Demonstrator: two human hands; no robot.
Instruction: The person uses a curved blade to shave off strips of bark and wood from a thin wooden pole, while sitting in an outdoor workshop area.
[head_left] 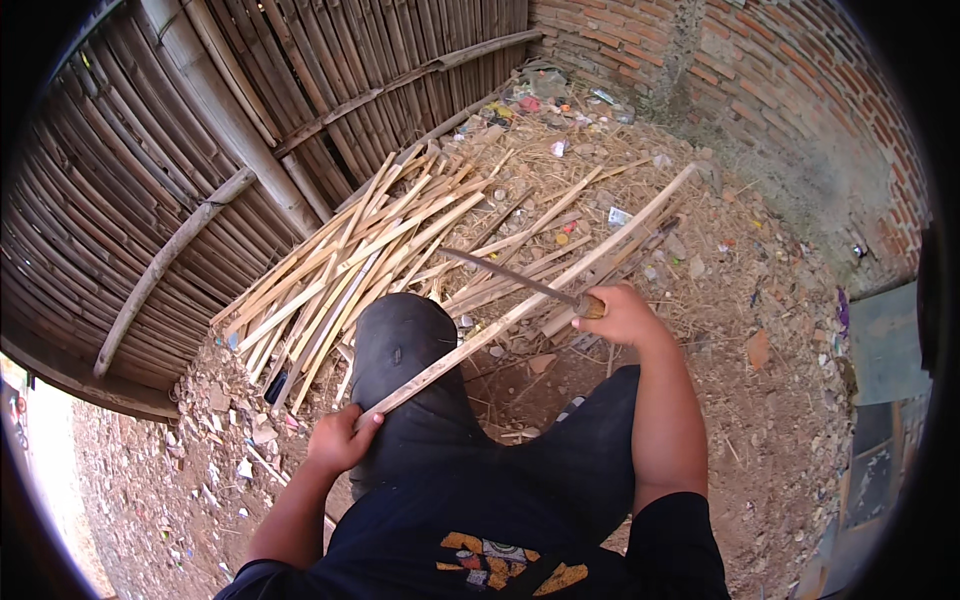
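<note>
My left hand is closed around the near end of a long pale wooden strip. The strip slants across my left thigh and reaches far to the right, toward the brick wall. In my right hand is the wooden handle of a machete, a long, thin, dark blade with a slight curve. Its blade points to the far left and crosses the strip, near the handle; whether it touches the wood I cannot tell. My fingers hide part of the handle.
A loose pile of cut wooden strips lies ahead to the left, beside a bamboo wall. A brick wall closes the far right. Rubble, straw and litter cover the ground. Grey boards lean at the right.
</note>
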